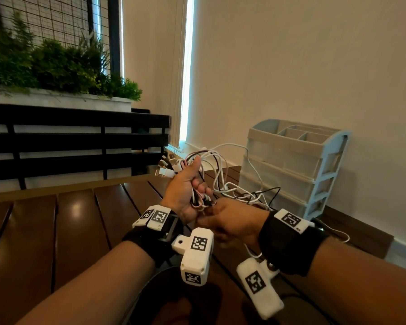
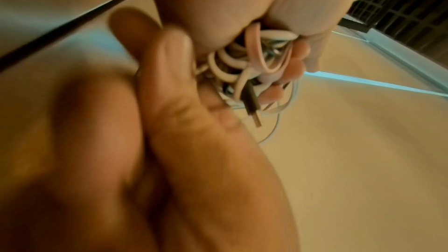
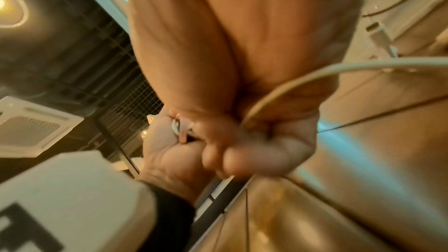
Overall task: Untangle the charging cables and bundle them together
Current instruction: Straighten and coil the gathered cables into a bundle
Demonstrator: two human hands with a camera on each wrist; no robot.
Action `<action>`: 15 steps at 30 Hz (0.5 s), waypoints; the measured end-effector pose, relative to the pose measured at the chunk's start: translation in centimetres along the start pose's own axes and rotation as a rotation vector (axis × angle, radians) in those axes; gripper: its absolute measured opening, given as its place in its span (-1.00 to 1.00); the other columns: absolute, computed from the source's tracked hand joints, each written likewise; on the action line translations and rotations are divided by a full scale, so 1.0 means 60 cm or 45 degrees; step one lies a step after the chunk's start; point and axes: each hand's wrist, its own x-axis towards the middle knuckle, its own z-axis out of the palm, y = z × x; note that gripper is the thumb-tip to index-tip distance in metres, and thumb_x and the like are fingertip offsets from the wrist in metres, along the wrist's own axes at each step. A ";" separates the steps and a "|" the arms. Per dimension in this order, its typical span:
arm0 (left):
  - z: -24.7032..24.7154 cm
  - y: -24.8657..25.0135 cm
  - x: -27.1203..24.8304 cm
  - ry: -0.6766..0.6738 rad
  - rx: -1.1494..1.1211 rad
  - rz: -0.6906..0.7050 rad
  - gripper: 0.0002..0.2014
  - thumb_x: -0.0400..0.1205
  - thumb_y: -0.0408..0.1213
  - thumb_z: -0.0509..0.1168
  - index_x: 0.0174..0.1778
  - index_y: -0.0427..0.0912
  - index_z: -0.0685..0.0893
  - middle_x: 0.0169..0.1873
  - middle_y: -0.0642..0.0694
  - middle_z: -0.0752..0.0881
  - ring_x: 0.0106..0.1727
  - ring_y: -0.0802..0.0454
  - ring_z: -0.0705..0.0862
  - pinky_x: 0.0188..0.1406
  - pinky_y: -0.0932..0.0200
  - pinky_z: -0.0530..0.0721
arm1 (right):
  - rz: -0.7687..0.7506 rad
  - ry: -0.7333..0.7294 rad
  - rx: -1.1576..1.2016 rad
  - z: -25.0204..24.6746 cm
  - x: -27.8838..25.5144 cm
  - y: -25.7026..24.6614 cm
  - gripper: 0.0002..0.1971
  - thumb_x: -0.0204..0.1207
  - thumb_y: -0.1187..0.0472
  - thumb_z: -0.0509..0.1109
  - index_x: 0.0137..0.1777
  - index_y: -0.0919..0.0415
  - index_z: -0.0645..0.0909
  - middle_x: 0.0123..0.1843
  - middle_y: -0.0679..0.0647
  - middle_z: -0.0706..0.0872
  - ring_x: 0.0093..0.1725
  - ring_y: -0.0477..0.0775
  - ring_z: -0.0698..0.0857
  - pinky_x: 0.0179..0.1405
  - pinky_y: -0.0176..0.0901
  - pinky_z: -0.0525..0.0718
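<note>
Bare wooden slats of the table (image 1: pixel 80 214) stretch to the left of both hands, with nothing standing on them there. Ahead on the left, a black slatted rail (image 1: pixel 75 139) and a white planter of greenery (image 1: pixel 56 99) close off the far side. To the right, a pale plastic drawer organizer (image 1: pixel 295 167) stands against the wall (image 1: pixel 314 66) at the table's back corner. Loose loops of charging cables (image 1: pixel 232 184) hang and trail between the left hand (image 1: pixel 185 188) and that organizer, crossing the tabletop in front of it. The right hand (image 1: pixel 234 221) sits close under the left hand, the two touching.
</note>
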 end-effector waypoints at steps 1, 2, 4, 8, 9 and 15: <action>-0.005 0.003 0.001 -0.014 0.023 0.003 -0.58 0.61 -0.07 0.36 -0.49 -0.13 0.39 -0.74 0.02 0.32 -0.73 0.12 0.35 -0.64 0.28 0.49 | -0.021 0.054 -0.168 -0.005 -0.001 0.001 -0.80 0.66 0.17 0.28 -0.18 0.12 0.63 -0.46 -0.03 0.57 -0.54 -0.11 0.51 -0.49 -0.23 0.53; -0.010 0.007 0.003 -0.025 0.045 0.001 -0.59 0.61 -0.07 0.35 -0.47 -0.13 0.40 -0.74 0.02 0.32 -0.74 0.13 0.34 -0.66 0.28 0.49 | -0.066 0.097 -0.409 -0.014 -0.004 0.000 -0.76 0.66 0.10 0.28 -0.24 0.04 0.63 -0.44 -0.07 0.57 -0.52 -0.13 0.50 -0.46 -0.25 0.49; -0.022 0.010 0.007 -0.031 0.061 -0.020 -0.64 0.63 -0.09 0.34 -0.42 -0.13 0.43 -0.72 0.03 0.31 -0.73 0.13 0.34 -0.69 0.27 0.49 | -0.175 0.140 -0.854 -0.041 -0.010 -0.003 -0.76 0.65 0.04 0.29 -0.27 -0.06 0.61 -0.33 -0.13 0.59 -0.37 -0.18 0.54 -0.30 -0.28 0.49; -0.036 0.008 0.009 -0.106 0.075 -0.168 -0.60 0.58 -0.07 0.37 -0.50 -0.11 0.40 -0.73 0.03 0.33 -0.72 0.15 0.35 -0.70 0.28 0.49 | -0.230 0.281 -0.924 -0.094 -0.033 -0.018 -0.80 0.64 0.08 0.31 -0.22 0.00 0.64 -0.26 -0.10 0.64 -0.24 -0.14 0.59 -0.16 -0.25 0.54; -0.037 0.007 0.008 -0.134 0.084 -0.199 -0.58 0.55 -0.05 0.37 -0.55 -0.11 0.39 -0.74 0.03 0.32 -0.72 0.15 0.35 -0.68 0.29 0.49 | -0.250 0.317 -0.939 -0.104 -0.039 -0.023 -0.81 0.64 0.09 0.31 -0.19 0.03 0.67 -0.26 -0.09 0.66 -0.24 -0.14 0.59 -0.18 -0.28 0.53; -0.024 -0.004 -0.001 -0.232 0.247 -0.251 -0.61 0.50 -0.02 0.36 -0.50 -0.19 0.46 -0.70 -0.04 0.47 -0.53 0.01 0.60 -0.22 0.02 0.69 | -0.439 0.442 -1.152 -0.122 -0.043 -0.033 -0.86 0.58 0.06 0.39 -0.11 0.06 0.73 -0.26 -0.17 0.70 -0.26 -0.27 0.62 -0.28 -0.50 0.46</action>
